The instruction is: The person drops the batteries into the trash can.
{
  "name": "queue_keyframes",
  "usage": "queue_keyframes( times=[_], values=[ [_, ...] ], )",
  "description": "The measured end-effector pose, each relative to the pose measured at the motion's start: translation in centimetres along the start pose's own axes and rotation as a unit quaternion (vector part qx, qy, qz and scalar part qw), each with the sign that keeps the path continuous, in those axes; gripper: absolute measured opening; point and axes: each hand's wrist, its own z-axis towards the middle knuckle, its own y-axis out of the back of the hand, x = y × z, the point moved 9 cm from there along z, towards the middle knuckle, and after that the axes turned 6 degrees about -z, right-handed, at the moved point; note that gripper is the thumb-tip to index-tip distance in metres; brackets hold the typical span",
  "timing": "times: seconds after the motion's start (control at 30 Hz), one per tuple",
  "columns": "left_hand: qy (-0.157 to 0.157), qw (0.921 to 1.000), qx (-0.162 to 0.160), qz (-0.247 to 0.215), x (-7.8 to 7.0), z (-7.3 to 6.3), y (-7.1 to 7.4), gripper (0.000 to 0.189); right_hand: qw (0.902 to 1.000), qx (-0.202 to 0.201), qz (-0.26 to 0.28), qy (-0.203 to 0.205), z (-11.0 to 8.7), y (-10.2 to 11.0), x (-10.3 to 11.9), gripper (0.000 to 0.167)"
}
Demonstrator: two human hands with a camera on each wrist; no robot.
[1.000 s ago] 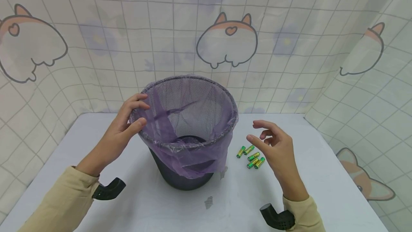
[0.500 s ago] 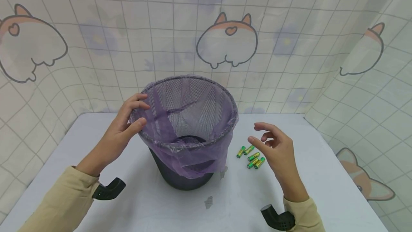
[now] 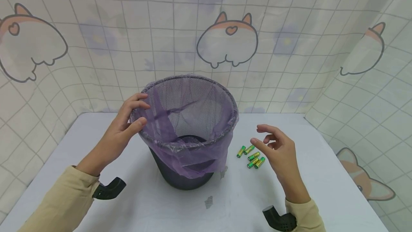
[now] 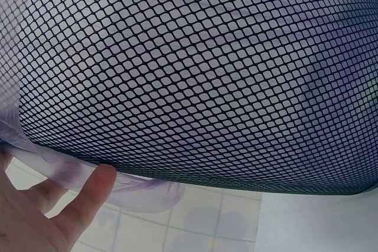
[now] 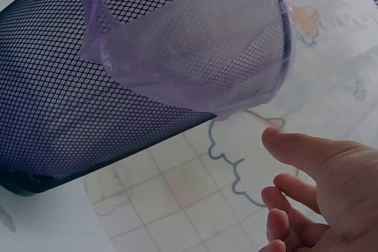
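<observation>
Bin (image 3: 167, 173); green-yellow batteries (image 3: 254, 156), print illegible

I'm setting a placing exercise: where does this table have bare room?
Free: white table right of the right hand, out to the table's right edge; also in front of the bin, around a grey patch. Crowded: between bin and right hand, where green batteries lie, and at the bin's left side, where the left hand is.

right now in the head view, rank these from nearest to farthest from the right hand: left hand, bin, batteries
1. Batteries: nearest, grouped just left of the right hand.
2. Bin: next, farther left, beyond the batteries.
3. Left hand: farthest, across the bin's opening at its left rim.
</observation>
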Motion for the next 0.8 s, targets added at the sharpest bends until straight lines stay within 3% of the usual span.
queue_keyframes(
  times=[0.8],
  values=[
    [0.007, 1.0000, 0.003, 0.002, 0.3, 0.0, 0.1, 0.033, 0.9989, -0.007, -0.041, -0.022, -0.4, 0.3, -1.6, 0.037]
  ],
)
